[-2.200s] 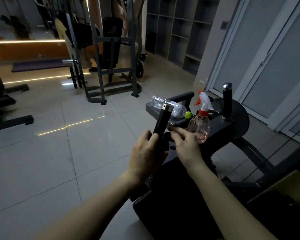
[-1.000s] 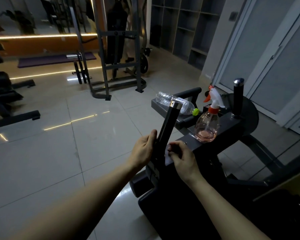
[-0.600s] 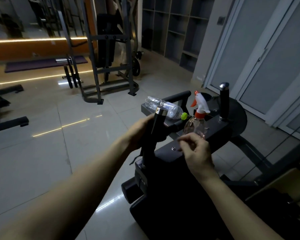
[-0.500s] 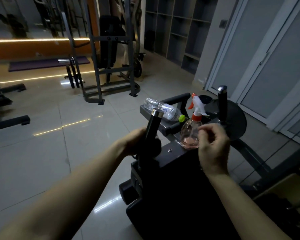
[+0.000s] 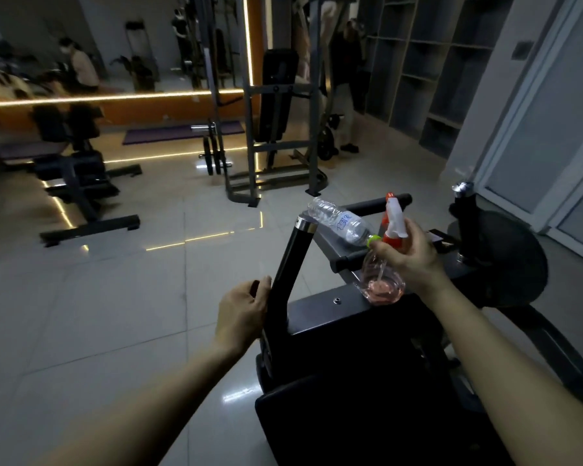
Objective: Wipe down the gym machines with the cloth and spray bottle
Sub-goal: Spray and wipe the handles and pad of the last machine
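The step in hand looked like taking up the spray to wet the next part of the machine [image 5: 350, 348]. The right hand [image 5: 409, 258] was wrapped round the neck of the spray bottle [image 5: 381, 285], just under its orange-and-white trigger head. The bottle's base sat at the far edge of the machine's grey top panel [image 5: 320, 306]; whether it stood there or had just cleared the surface could not be told. A little pink liquid lay in its bottom. The left hand [image 5: 241, 314] was curled round the lower part of the black handle post [image 5: 292, 260], which leaned up to a chrome cap. The cloth could not be made out in the dim light and may have been bunched under that hand. A clear water bottle [image 5: 339, 223] lay on its side on the ledge behind. The next move probably called for lifting the bottle, turning its nozzle toward the post or panel, and getting a finger onto the trigger.
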Demonstrator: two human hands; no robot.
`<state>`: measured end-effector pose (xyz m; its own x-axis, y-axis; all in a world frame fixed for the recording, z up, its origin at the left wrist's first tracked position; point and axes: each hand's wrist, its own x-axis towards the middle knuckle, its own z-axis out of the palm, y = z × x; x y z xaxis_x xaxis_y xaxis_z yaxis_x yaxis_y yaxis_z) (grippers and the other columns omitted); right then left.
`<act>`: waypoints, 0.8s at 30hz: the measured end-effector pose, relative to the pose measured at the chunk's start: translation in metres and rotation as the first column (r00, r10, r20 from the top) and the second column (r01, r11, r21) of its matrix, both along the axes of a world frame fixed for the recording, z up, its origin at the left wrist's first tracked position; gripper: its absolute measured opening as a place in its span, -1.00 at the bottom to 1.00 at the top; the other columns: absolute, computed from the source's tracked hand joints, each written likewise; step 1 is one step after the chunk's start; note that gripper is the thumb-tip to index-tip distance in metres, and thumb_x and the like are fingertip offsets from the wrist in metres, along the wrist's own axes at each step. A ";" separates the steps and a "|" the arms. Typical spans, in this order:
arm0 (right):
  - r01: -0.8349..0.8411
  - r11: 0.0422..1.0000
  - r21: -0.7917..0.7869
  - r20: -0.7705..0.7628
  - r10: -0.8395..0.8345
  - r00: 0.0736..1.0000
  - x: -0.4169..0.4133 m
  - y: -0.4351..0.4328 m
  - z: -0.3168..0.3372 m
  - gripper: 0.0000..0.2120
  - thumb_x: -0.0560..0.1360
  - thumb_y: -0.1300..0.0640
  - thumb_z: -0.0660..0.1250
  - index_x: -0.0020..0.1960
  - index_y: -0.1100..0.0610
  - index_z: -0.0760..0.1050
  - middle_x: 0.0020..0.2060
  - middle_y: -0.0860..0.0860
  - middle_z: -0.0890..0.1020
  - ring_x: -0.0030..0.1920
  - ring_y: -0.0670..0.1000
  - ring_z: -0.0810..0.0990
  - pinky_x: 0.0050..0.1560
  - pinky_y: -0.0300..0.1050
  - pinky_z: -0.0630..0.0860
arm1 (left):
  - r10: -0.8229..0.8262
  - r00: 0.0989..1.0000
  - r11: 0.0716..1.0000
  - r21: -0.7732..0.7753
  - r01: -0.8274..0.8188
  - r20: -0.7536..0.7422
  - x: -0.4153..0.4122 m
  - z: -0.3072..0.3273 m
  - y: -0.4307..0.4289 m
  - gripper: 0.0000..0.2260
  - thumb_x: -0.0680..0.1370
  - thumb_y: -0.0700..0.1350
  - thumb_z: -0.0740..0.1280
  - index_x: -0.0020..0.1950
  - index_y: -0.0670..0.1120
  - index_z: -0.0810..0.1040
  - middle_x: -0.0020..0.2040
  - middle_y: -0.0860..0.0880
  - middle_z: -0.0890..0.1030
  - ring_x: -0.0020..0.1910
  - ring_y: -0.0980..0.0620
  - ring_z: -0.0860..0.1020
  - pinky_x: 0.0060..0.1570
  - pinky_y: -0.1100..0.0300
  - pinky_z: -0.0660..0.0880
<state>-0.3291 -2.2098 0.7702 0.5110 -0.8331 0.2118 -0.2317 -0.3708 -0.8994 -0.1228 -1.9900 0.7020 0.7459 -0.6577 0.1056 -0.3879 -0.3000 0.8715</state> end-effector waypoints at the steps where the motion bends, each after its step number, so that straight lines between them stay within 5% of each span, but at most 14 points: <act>1: -0.011 1.000 0.003 0.011 0.011 1.000 0.002 -0.003 0.001 -0.41 0.30 -0.22 0.51 0.21 0.03 0.46 -0.02 -0.01 0.63 -0.02 0.02 0.66 0.00 0.06 0.63 | 0.031 0.999 0.999 0.036 -0.030 -0.018 0.000 0.001 0.004 -0.52 0.65 0.13 0.27 -0.38 -0.13 0.46 -0.50 -0.05 0.52 -0.51 -0.06 0.52 -0.44 0.02 0.45; 6: 0.001 0.996 -0.093 -0.041 -0.005 0.999 0.016 -0.018 0.001 -0.53 0.43 -0.13 0.48 0.18 0.10 0.44 -0.04 0.03 0.59 -0.07 0.08 0.61 -0.18 -0.07 0.50 | 0.068 0.992 0.998 0.022 -0.066 -0.102 -0.006 0.031 0.025 -0.54 0.63 0.05 0.32 -0.31 -0.27 0.51 -0.44 -0.15 0.56 -0.47 -0.08 0.55 -0.39 -0.03 0.48; 9: 0.068 0.978 -0.200 -0.115 -0.092 0.989 0.016 -0.016 0.004 -0.68 0.49 0.03 0.41 0.15 0.15 0.46 0.03 0.15 0.53 -0.05 0.14 0.54 -0.26 -0.17 0.33 | 0.107 0.994 0.990 -0.096 -0.106 0.002 -0.029 0.061 0.019 -0.58 0.64 -0.02 0.32 -0.35 -0.22 0.53 -0.47 -0.10 0.56 -0.49 -0.03 0.53 -0.42 0.00 0.45; 12: 0.114 0.975 -0.192 -0.093 -0.134 0.987 -0.007 -0.004 0.013 -0.67 0.45 -0.01 0.34 0.13 0.14 0.47 0.00 0.12 0.47 -0.09 0.11 0.50 -0.26 -0.18 0.32 | 0.012 1.000 0.983 -0.184 -0.013 -0.007 -0.072 0.094 -0.002 -0.63 0.64 -0.13 0.32 -0.36 -0.16 0.49 -0.52 0.02 0.56 -0.54 0.15 0.55 -0.52 0.27 0.39; 15: 0.114 0.983 -0.143 -0.059 -0.123 0.991 -0.043 0.005 0.017 -0.72 0.32 -0.08 0.25 -0.05 0.05 0.43 -0.15 0.05 0.54 -0.18 0.07 0.53 -0.21 -0.08 0.44 | -0.135 0.989 0.973 -0.197 0.120 -0.066 -0.106 0.110 -0.032 -0.66 0.65 -0.10 0.33 -0.28 -0.24 0.55 -0.41 -0.13 0.66 -0.49 0.02 0.63 -0.55 0.23 0.44; 18: 0.145 0.987 -0.070 -0.086 -0.151 0.985 -0.084 0.003 0.016 -0.90 0.41 0.07 0.33 -0.13 0.03 0.42 -0.25 0.02 0.57 -0.22 0.07 0.55 -0.22 -0.06 0.43 | -0.212 0.975 0.969 -0.141 0.202 -0.062 -0.132 0.115 -0.070 -0.70 0.64 -0.09 0.34 -0.25 -0.20 0.60 -0.36 -0.10 0.69 -0.42 0.03 0.68 -0.51 0.26 0.49; 21: 0.202 0.975 -0.094 -0.185 -0.217 0.958 -0.119 -0.003 0.004 -0.86 0.46 0.08 0.32 -0.21 0.07 0.39 -0.32 0.00 0.54 -0.29 0.07 0.51 -0.31 -0.08 0.36 | -0.275 0.959 0.961 0.010 0.276 -0.069 -0.140 0.101 -0.111 -0.74 0.61 0.03 0.36 -0.13 -0.13 0.67 -0.27 -0.06 0.73 -0.29 -0.01 0.72 -0.30 0.08 0.64; 24: 0.270 0.955 -0.122 -0.265 -0.293 0.919 -0.142 -0.009 -0.014 -0.82 0.43 0.04 0.31 -0.27 0.07 0.37 -0.35 -0.01 0.52 -0.32 0.04 0.50 -0.35 -0.09 0.35 | -0.320 0.942 0.926 0.245 0.287 0.106 -0.141 0.082 -0.153 -0.70 0.49 0.20 0.35 -0.09 -0.03 0.64 -0.21 -0.01 0.72 -0.23 0.00 0.70 -0.14 0.00 0.67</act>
